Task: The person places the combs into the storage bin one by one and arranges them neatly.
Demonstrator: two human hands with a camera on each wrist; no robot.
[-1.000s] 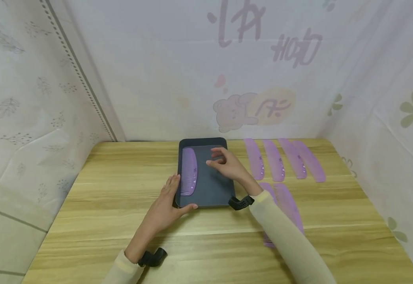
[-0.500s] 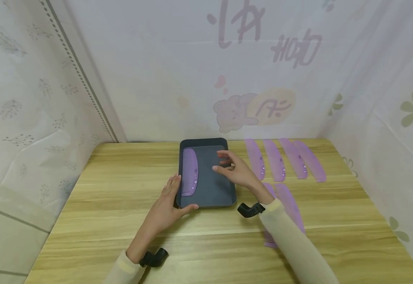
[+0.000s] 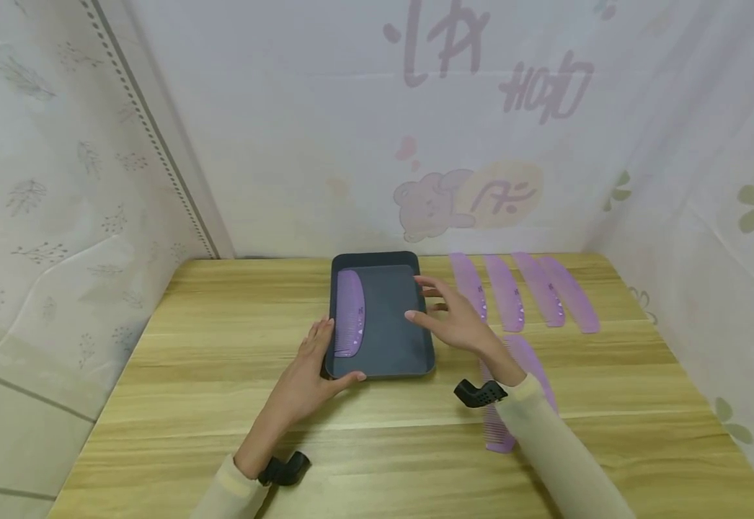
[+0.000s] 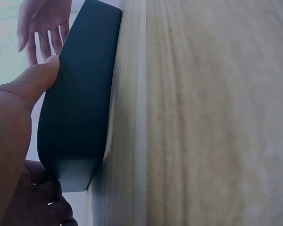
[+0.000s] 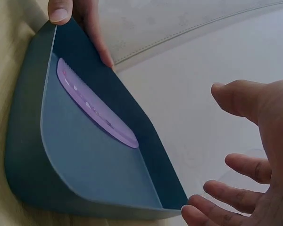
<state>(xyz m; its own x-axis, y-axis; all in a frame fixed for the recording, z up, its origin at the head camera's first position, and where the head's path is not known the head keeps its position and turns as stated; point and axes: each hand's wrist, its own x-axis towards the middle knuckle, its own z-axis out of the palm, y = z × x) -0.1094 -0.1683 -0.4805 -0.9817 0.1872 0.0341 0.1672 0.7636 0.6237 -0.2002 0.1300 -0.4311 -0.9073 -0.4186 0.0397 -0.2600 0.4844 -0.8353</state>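
Note:
A purple comb (image 3: 351, 313) lies inside the dark blue-grey tray (image 3: 393, 328), along its left wall. At the tray's front left corner my left hand (image 3: 304, 371) holds on, fingers along the left side and thumb (image 4: 40, 77) at the front rim. My right hand (image 3: 458, 321) hovers by the tray's right rim with fingers spread and slightly bent, holding nothing. In the right wrist view, the comb (image 5: 94, 106) rests with its decorated back toward the middle of the tray (image 5: 99, 155).
Several more purple combs (image 3: 505, 295) lie in a row at the back right of the wooden table (image 3: 221, 324). Nearer, other combs (image 3: 533, 360) lie partly hidden by my right wrist and forearm. Patterned cloth (image 3: 299, 144) hangs behind and at both sides.
My right hand has moved right, from above the middle of the tray to its right rim. The left hand stays at the tray's corner, and the comb in the tray has not moved.

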